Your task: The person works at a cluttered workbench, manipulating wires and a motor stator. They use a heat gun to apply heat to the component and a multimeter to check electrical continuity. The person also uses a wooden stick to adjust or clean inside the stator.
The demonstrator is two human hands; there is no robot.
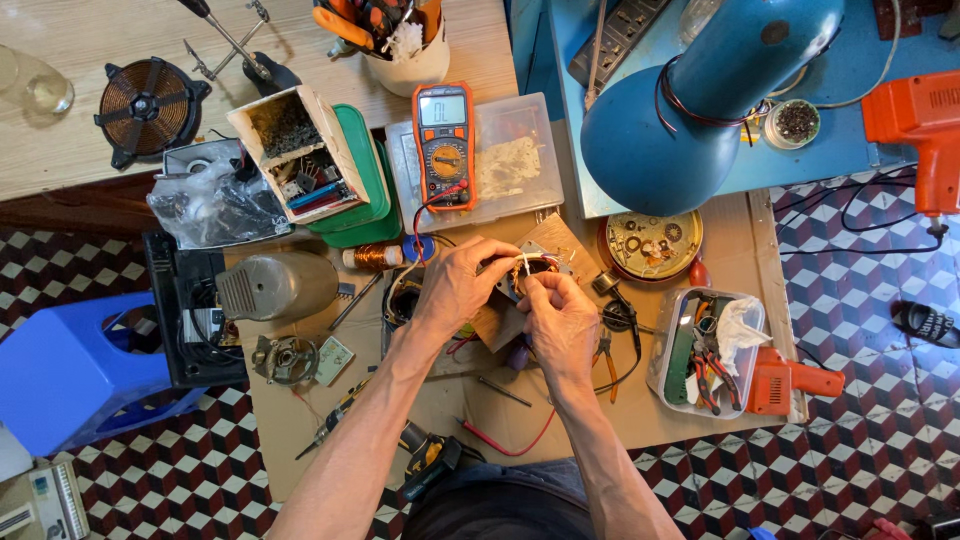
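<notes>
We work seated at a low cardboard-covered table (700,400), both bare hands raised over its middle. Our left hand (455,285) wraps its grip around a small motor stator with copper windings and a grey metal frame (535,262), steadying it from the left so the coil leads face us. Our right hand (560,315) has thumb and forefinger pinched together on the thin pale wire ends (524,268) that stick out of the windings; holding them close to the part seems to keep the fine strands from slipping. The stator sits above a brown wooden block (545,240) near the table's centre, not resting flat on it as far as we can tell.

An orange digital multimeter (443,145) lies on a clear plastic lidded box (515,160) toward the far edge, its red lead (500,440) trailing down to the near edge, within reach of the hands. A grey rounded motor housing (275,285) lies toward the left edge, and a clear plastic tray of pliers and cutters (705,350) sits near the right edge with an orange glue gun (790,385) beside it. A round tin of small parts (652,243) stands behind the tray, under a large blue lamp shade (700,95). A blue plastic stool (70,365) stands on the tiled floor to the left.
</notes>
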